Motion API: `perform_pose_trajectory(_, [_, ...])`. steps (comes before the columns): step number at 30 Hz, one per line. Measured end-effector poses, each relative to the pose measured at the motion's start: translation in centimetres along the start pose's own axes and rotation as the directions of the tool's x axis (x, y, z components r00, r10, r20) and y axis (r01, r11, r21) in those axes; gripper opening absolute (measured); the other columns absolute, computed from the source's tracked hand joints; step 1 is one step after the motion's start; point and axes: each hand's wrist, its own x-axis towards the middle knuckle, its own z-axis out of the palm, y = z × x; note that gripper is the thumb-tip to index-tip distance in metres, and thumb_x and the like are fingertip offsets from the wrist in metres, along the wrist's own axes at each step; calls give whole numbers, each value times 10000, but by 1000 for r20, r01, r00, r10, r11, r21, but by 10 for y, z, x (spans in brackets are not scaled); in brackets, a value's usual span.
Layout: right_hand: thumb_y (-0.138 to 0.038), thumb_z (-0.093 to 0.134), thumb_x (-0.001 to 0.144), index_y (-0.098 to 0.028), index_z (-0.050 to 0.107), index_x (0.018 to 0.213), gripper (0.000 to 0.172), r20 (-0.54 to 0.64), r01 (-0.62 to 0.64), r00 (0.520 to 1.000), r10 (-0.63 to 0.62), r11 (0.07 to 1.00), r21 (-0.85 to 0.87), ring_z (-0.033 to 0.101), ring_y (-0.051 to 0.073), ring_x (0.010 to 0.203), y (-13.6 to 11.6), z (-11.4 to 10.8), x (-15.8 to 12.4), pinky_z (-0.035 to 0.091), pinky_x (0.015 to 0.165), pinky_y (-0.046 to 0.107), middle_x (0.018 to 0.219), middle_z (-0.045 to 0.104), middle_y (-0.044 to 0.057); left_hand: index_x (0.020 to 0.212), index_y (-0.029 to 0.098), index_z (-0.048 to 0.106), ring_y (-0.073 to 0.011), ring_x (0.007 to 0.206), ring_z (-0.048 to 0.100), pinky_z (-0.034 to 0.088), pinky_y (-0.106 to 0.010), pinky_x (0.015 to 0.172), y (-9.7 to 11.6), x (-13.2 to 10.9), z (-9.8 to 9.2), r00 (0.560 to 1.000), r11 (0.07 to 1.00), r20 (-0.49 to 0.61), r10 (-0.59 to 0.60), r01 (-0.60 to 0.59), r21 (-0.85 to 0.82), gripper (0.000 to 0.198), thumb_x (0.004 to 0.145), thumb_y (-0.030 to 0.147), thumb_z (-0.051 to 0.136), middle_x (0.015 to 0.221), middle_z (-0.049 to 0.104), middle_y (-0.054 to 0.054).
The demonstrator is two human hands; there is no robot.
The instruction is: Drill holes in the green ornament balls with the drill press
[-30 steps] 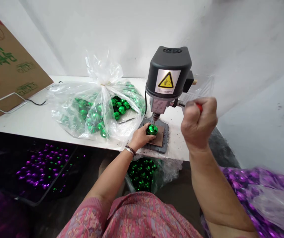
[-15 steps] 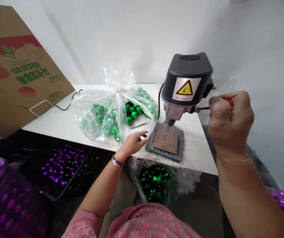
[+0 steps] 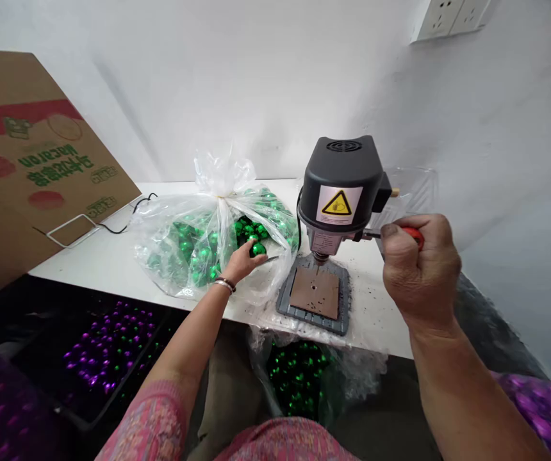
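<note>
Over a table [image 3: 102,256], outstretched left hand [image 3: 240,263] pinches a green ball [image 3: 258,250]; right hand [image 3: 423,274] clenches a red handle [image 3: 416,236].

The one camera sits on the person's head, above and behind the left hand [image 3: 239,264] and right hand [image 3: 420,272], facing forward and down over them to the table [image 3: 376,326] and the wall [image 3: 275,89] beyond. The right hand is nearer the lens than the left, and the drill [image 3: 343,182] shows between them.
</note>
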Motion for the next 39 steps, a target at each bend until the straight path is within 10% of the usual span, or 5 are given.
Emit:
perform_pose_trajectory(4, [-486,502,780,-216,500,761,271,-17,18,1000,-18,1000,12,475,106,556,1,0,-1,404,568,270,659,557,-19,1079,168,603,-76,542,495,372,-197,489,11,-41,8,967,562,252,37,188,-806,589,817,695,597,853,649,-41])
perform_pose_trajectory(8, [-459,503,798,-225,473,762,239,-19,41,999,-41,999,20,467,104,568,3,1,-3,399,586,273,663,535,-26,1080,192,595,-86,634,577,374,-167,503,22,-80,23,911,267,397,111,357,-895,650,606,542,870,902,653,-31])
perform_pose_trajectory(19, [-262,538,899,-207,346,658,313,92,-75,993,76,997,-8,304,70,603,-11,6,40,301,649,258,605,358,-59,1101,139,643,-114,782,591,436,-214,669,44,-77,67,950,802,289,117,81,-591,456,701,314,774,926,669,-15])
perform_pose_trajectory(31, [-242,492,936,-183,339,594,379,139,-178,976,169,983,55,262,66,638,-6,19,75,246,649,263,607,336,-63,1197,168,572,-70,541,533,492,-224,533,63,-66,85,953,884,299,-56,187,-428,496,744,285,736,896,634,-3])
perform_pose_trajectory(39, [-253,496,949,-178,267,587,435,148,-187,973,175,980,68,209,58,637,-9,17,74,218,642,247,591,241,-74,1249,173,649,-188,894,638,491,-269,804,76,-66,88,969,990,204,140,-143,2,579,707,328,779,972,716,-31])
